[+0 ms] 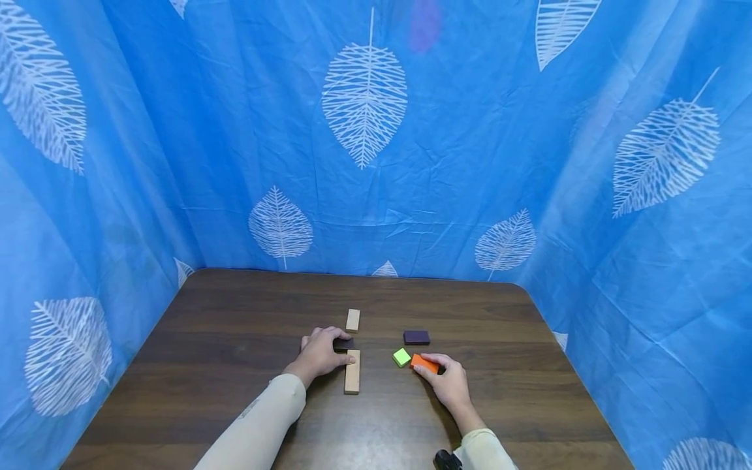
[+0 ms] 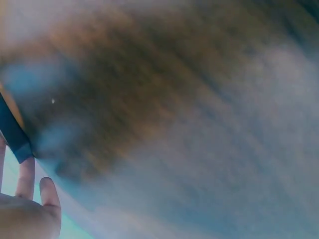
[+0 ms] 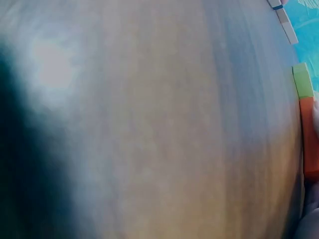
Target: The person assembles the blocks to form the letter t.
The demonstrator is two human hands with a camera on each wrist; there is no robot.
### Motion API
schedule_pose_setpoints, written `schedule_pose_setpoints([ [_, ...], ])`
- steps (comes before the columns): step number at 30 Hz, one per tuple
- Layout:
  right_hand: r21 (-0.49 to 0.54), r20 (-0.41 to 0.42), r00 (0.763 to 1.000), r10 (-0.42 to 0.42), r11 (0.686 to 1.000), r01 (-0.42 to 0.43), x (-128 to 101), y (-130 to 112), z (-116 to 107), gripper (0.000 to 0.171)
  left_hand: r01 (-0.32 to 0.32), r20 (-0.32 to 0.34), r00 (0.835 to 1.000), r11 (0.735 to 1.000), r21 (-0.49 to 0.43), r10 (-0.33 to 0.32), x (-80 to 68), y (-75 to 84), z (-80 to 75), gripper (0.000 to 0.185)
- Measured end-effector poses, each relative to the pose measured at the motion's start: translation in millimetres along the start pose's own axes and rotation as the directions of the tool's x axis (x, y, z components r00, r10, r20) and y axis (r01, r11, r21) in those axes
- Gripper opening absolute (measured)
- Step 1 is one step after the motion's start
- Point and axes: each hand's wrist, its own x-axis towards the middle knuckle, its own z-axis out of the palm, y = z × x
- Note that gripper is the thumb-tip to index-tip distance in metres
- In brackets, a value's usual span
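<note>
In the head view my left hand pinches a dark rectangular block lying crosswise on the table. The thumb reaches over the top end of a long pale wooden block. The left wrist view has the dark block at its left edge, with fingers beneath it. My right hand grips an orange block between thumb and fingers. Just left of that, a bright green block sits turned at an angle. At the right wrist view's edge, the orange block appears beside the green block.
A short pale wooden block lies beyond the left hand. Another dark block is behind the green and orange ones. All are on a brown wood-grain table, enclosed by a blue leaf-print curtain.
</note>
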Motion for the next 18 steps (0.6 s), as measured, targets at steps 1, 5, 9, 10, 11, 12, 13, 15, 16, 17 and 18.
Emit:
schedule_pose_setpoints([
  [1,0.007,0.005,1.0,0.01,1.0,-0.01,0.2,-0.2,-0.3,0.032,0.006,0.002,1.0,1.0,0.001,-0.006,-0.5,0.6,-0.3,0.05],
  [5,0.082,0.04,0.997,0.069,0.994,-0.072,1.9,-2.5,-4.1,0.037,0.023,0.014,1.0,1.0,0.008,-0.023,-1.3,3.0,-1.0,0.049],
  [9,0.182,0.084,0.987,0.138,0.972,-0.152,5.7,-6.6,-10.8,0.044,0.019,0.024,1.0,1.0,0.022,-0.02,-1.1,4.7,-1.3,0.049],
  [10,0.195,0.092,0.984,0.151,0.967,-0.166,7.1,-8.2,-12.5,0.046,0.019,0.026,0.999,1.0,0.025,-0.02,-1.2,5.1,-1.7,0.049],
  [11,0.205,0.098,0.981,0.165,0.962,-0.182,8.8,-9.9,-14.2,0.049,0.015,0.027,1.0,1.0,0.027,-0.016,-1.4,5.4,-2.3,0.048],
  [12,0.208,0.099,0.981,0.166,0.961,-0.183,10.6,-11.9,-15.7,0.052,0.014,0.026,1.0,1.0,0.027,-0.015,-1.6,5.6,-2.7,0.048],
  [13,0.198,0.099,0.982,0.159,0.964,-0.176,12.8,-13.6,-16.8,0.055,0.013,0.026,1.0,1.0,0.026,-0.014,-1.6,5.7,-3.2,0.047],
  [15,0.179,0.101,0.984,0.146,0.97,-0.163,17.3,-17.9,-19.2,0.059,0.021,0.029,0.999,0.999,0.026,-0.022,-1.4,6.3,-4.4,0.047],
  [16,0.168,0.103,0.986,0.134,0.974,-0.15,20.0,-19.3,-20.0,0.061,0.026,0.032,0.999,0.999,0.027,-0.027,-1.1,6.7,-4.6,0.047],
  [17,0.155,0.105,0.988,0.115,0.979,-0.13,22.8,-20.7,-20.6,0.062,0.031,0.032,0.999,0.999,0.028,-0.031,-0.6,7.2,-4.8,0.047],
  [18,0.142,0.109,0.989,0.103,0.983,-0.118,25.6,-21.7,-21.1,0.064,0.031,0.033,0.999,0.999,0.03,-0.032,0.1,7.7,-4.9,0.047],
])
